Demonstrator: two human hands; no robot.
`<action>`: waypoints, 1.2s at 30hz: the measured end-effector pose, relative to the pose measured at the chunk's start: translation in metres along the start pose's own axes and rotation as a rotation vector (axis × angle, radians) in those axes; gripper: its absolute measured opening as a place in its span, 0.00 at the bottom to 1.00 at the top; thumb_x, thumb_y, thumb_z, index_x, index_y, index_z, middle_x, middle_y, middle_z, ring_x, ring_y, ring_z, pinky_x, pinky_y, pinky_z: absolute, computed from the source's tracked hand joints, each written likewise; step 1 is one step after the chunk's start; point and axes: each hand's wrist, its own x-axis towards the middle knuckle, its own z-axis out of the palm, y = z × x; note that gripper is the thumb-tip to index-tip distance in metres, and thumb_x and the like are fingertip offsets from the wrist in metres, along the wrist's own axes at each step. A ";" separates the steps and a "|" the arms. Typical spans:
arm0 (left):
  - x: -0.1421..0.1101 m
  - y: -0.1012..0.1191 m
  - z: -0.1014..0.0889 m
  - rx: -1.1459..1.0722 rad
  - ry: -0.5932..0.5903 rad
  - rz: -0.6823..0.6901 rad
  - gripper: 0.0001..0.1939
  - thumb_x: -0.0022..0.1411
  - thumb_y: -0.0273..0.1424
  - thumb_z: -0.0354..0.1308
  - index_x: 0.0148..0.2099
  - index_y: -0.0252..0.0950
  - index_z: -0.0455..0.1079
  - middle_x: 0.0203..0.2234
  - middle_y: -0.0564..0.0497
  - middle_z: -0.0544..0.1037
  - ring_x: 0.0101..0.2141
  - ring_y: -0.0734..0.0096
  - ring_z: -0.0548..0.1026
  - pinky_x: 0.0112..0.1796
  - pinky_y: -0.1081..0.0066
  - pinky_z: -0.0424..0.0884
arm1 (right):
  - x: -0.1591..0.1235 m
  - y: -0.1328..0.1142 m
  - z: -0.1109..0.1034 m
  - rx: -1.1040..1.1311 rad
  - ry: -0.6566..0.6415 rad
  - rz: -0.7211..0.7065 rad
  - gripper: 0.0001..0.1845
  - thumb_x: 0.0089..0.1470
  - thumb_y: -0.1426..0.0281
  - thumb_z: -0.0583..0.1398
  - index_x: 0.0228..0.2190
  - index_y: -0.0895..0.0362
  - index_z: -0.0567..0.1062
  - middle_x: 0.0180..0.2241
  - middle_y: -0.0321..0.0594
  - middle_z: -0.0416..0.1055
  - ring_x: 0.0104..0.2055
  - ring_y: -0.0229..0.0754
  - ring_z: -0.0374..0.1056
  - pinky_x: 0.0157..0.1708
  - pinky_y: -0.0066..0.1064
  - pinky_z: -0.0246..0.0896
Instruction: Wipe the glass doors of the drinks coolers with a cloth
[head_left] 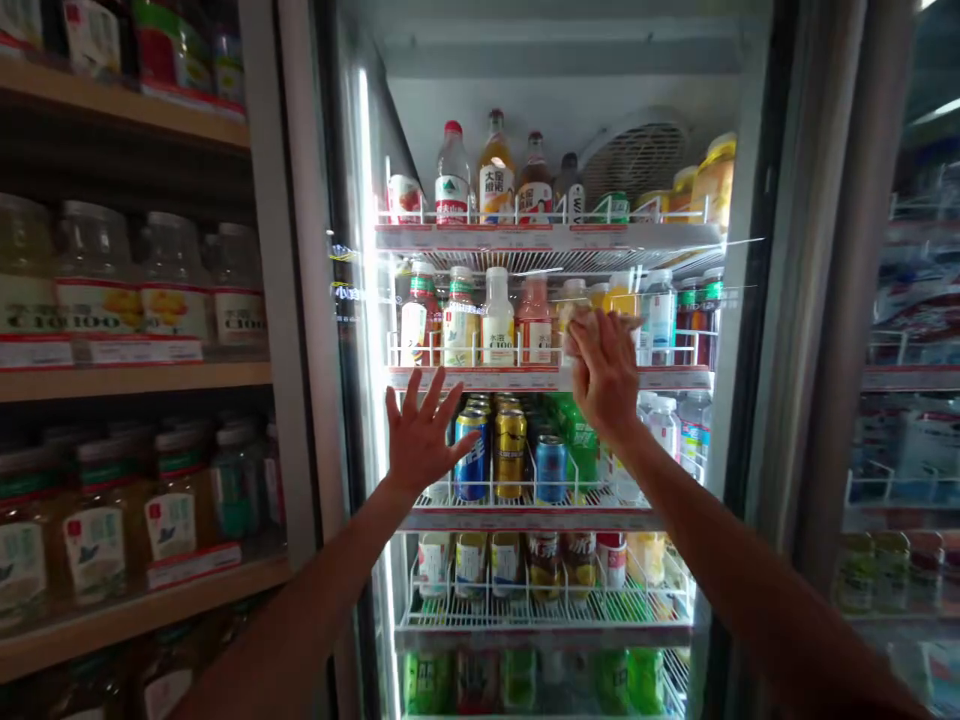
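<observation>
One bare left hand (421, 438) lies toward seven o'clock and one bare right hand (609, 385) at three, with one crumpled beige cloth (631, 322). One round grey fan grille (637, 155) shows between one and two. Four slim, screw-capped bottles (496, 185), clear to dark, stand at twelve. At six, the front row has two blue metal cans (551, 470) and one gold metal can (511, 455). Three pale wooden shelves (142, 380) run at nine; the middle one fronts four clear, white-capped, jar-shaped bottles (174, 290).

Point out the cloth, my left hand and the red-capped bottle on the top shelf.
Cloth (631, 322), head view: the edge showing past the right hand (609, 385).
Left hand (420, 448), head view: middle of its back.
Red-capped bottle (452, 188), head view: its label.
</observation>
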 end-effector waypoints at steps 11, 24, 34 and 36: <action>-0.002 0.000 0.001 -0.026 -0.021 -0.017 0.38 0.54 0.50 0.53 0.63 0.44 0.49 0.61 0.47 0.54 0.62 0.55 0.44 0.59 0.50 0.35 | -0.024 -0.017 0.006 0.087 -0.005 -0.044 0.34 0.56 0.75 0.50 0.60 0.45 0.46 0.64 0.34 0.39 0.65 0.50 0.39 0.60 0.51 0.46; -0.002 0.000 0.000 -0.019 -0.056 -0.026 0.37 0.55 0.51 0.50 0.62 0.42 0.50 0.61 0.47 0.54 0.63 0.55 0.42 0.59 0.48 0.34 | -0.012 -0.001 0.002 0.053 -0.001 -0.004 0.32 0.55 0.75 0.50 0.60 0.46 0.51 0.64 0.36 0.42 0.64 0.53 0.41 0.58 0.54 0.47; -0.002 -0.001 0.001 -0.052 -0.067 -0.037 0.37 0.55 0.51 0.50 0.63 0.43 0.48 0.62 0.49 0.52 0.63 0.57 0.41 0.59 0.51 0.32 | -0.034 -0.012 -0.003 0.033 -0.014 0.009 0.33 0.55 0.75 0.50 0.60 0.46 0.48 0.63 0.37 0.44 0.64 0.53 0.41 0.58 0.56 0.47; -0.003 -0.001 0.001 -0.056 -0.069 -0.044 0.37 0.55 0.51 0.50 0.63 0.44 0.49 0.62 0.49 0.52 0.63 0.56 0.41 0.59 0.50 0.32 | -0.044 -0.021 -0.002 0.052 -0.069 -0.049 0.34 0.55 0.74 0.50 0.61 0.46 0.45 0.63 0.37 0.45 0.65 0.51 0.40 0.58 0.54 0.49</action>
